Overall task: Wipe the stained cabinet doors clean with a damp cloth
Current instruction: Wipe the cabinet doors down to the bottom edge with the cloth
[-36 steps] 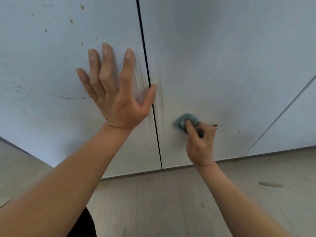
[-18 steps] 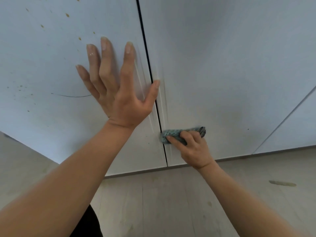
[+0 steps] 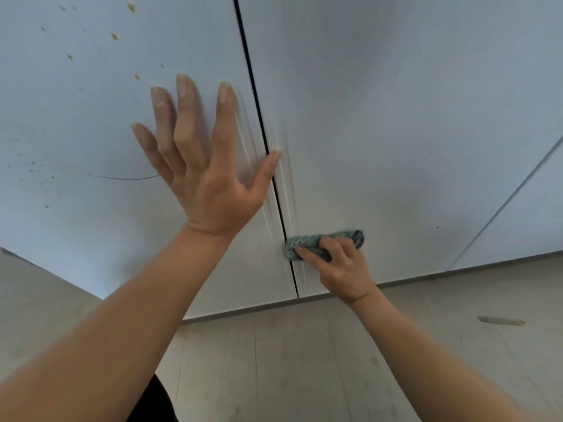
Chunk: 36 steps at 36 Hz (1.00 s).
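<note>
The floor (image 3: 304,360) is laid in pale, wood-grain planks whose seams run away from the camera toward the cabinet (image 3: 396,147). A thin grey base strip (image 3: 411,277) runs where the cabinet's lower edge meets the floor. On the planks to the right lies an elongated yellowish-brown smear (image 3: 501,320), apart from the strip. A smaller yellowish spot (image 3: 374,360) sits nearer the middle of the floor.

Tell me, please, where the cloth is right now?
Head view, lower centre: the right hand holds the cloth against the right door, beside the dark gap.
</note>
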### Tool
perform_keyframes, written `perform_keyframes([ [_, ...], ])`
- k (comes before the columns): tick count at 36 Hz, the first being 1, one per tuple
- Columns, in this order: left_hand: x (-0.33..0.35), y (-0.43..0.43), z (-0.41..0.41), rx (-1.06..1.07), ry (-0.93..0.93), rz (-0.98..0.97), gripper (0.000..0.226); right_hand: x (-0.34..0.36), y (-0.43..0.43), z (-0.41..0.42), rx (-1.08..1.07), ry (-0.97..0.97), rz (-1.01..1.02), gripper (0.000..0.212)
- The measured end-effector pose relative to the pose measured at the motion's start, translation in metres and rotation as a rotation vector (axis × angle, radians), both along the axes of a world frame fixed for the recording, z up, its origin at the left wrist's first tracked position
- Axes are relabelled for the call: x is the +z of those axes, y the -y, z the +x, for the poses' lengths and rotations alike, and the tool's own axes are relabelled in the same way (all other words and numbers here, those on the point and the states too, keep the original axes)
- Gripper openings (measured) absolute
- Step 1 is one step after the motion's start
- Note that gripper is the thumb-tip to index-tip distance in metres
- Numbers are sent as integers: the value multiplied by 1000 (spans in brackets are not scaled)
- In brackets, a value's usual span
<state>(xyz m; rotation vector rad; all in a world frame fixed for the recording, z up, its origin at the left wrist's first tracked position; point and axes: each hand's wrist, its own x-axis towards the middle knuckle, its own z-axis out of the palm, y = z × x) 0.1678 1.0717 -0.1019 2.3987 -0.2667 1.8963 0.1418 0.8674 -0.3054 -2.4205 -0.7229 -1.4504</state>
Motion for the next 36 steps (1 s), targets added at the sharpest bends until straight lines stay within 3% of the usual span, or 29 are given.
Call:
perform_keyframes([
  [2,-1,-4,-4,-9,-37,33,87,-10,4,-5,4,-71,-54,51],
  [5,-10,-10,-10,-3,-96,88,94,11,4,-4,16,-19,-39,51],
  [11,-36,-20,-15,28,-150,140,104,55,0,5,-11,103,192,45],
  [17,-52,-18,-10,15,-151,151,102,8,-3,-5,-1,-64,178,50],
  [20,-56,-16,-7,39,-121,155,102,2,-10,-15,21,-131,264,47],
  [25,-58,-12,-1,23,-67,140,102,14,2,-23,-69,-78,729,35],
  [32,-59,-12,3,24,-42,136,99,21,112,-10,-413,46,1534,51],
  [36,-60,-14,1,32,-70,127,100,15,162,-15,-407,-67,1664,48],
])
